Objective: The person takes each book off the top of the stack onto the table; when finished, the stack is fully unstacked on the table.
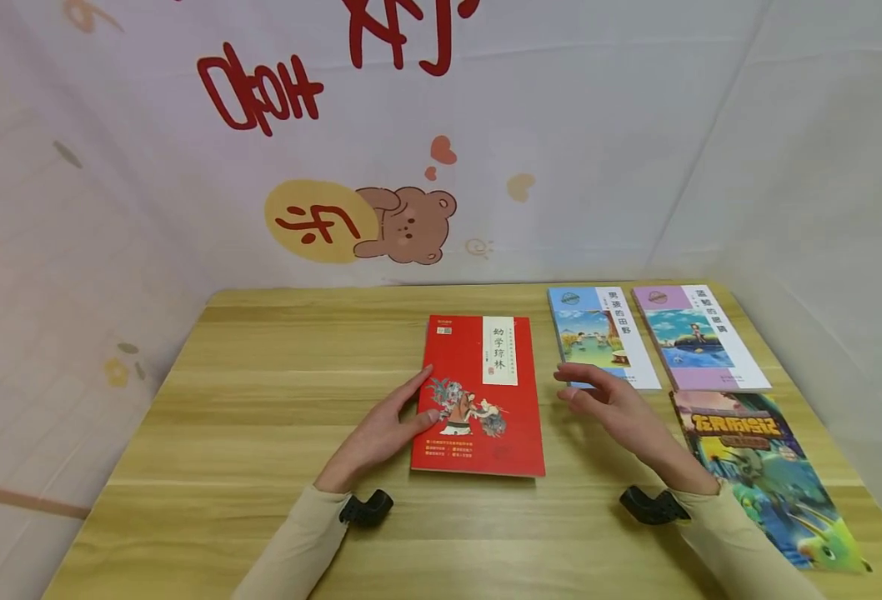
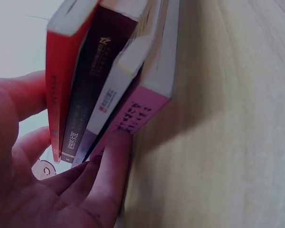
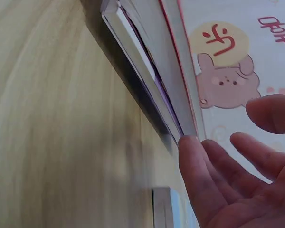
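A red-covered book (image 1: 516, 433) lies on top of a stack on the wooden table. Beneath it, the left wrist view shows the spines of a dark book (image 2: 102, 57), a white-and-purple book (image 2: 109, 90) and a pink book (image 2: 147, 102). My left hand (image 1: 377, 433) holds the stack's left side, thumb over the red cover and fingers against the spines. To the right of the stack, my right hand (image 1: 621, 417) hovers with loosely bent fingers and nothing in them. In the right wrist view its fingertips are close to the page edges (image 3: 180, 90); whether they touch is unclear.
At the back right lie a blue-and-white book (image 1: 594, 333) and a purple-and-white book (image 1: 692, 333), side by side. A colourful dinosaur book (image 1: 779, 483) is in front of them, partly behind the right forearm. A printed cloth wall (image 1: 561, 125) rises behind the table (image 1: 261, 417).
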Demonstrator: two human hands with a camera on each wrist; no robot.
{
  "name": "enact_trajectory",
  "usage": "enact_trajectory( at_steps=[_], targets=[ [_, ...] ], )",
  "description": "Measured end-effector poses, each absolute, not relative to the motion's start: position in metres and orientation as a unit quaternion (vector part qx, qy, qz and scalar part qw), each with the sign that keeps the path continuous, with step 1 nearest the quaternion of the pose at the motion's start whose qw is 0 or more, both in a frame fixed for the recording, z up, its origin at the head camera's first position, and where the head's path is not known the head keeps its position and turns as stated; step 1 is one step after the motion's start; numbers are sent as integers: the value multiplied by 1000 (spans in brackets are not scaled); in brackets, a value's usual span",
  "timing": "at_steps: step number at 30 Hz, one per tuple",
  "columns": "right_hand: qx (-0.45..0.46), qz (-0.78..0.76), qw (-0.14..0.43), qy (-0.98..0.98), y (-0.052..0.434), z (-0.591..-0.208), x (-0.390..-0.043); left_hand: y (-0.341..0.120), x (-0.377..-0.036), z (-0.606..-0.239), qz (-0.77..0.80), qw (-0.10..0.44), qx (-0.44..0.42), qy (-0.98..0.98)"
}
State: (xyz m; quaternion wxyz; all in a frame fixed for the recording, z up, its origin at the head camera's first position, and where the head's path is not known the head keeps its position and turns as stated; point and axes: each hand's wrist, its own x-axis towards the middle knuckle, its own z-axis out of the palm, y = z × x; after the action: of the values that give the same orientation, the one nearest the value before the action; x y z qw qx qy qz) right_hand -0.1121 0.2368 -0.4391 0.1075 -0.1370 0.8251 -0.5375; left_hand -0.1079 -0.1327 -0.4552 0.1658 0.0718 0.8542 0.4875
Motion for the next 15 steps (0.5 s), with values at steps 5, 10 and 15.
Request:
enact_trajectory(
  at_steps=[5,10,15],
  targets=[
    [-133,-516,120,838,227,-444,-117,-132,-109,-456,503,179,61,844],
    [-148,-524,137,828,215,-449,-122,-138,-109,-455,540,193,66,817],
    [-170,-513,135,830,208,-452,-122,-147,-108,-452,577,199,75,788]
  ],
)
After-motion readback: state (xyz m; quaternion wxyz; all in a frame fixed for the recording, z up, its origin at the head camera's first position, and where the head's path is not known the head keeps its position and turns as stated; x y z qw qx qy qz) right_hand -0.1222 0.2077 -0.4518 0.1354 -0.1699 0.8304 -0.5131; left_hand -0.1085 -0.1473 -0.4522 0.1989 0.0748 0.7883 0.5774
